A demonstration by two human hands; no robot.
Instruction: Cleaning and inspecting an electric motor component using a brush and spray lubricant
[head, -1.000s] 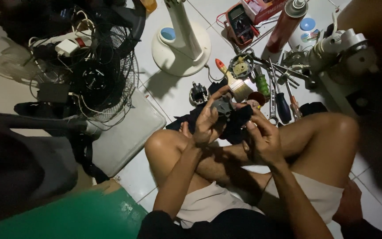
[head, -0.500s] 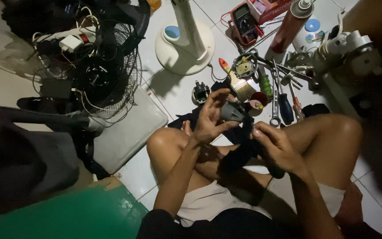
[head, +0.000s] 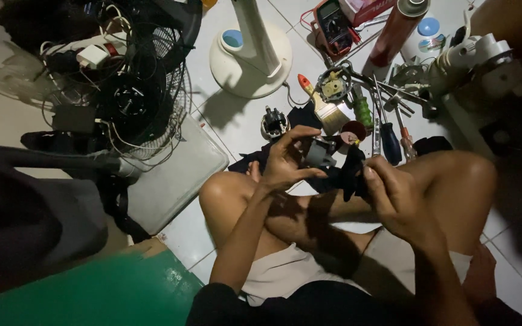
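I sit cross-legged on a tiled floor. My left hand [head: 288,160] holds a small grey motor part [head: 320,153] between thumb and fingers, above my knee. My right hand [head: 391,190] is closed on a dark cloth [head: 353,172], which hangs just right of the grey part and close to it. A dark rag [head: 255,163] lies on the floor under both hands.
A paintbrush [head: 324,105], screwdrivers [head: 388,133], a round metal part [head: 333,84] and a small motor piece [head: 273,122] lie ahead. A white fan base [head: 249,48], a multimeter [head: 336,24] and a spray can [head: 394,27] stand farther off. A fan grille with wires [head: 128,90] is at left.
My right hand has drawn away from the grey part, down and to the right, with the dark cloth in it. My left hand keeps the part in place.
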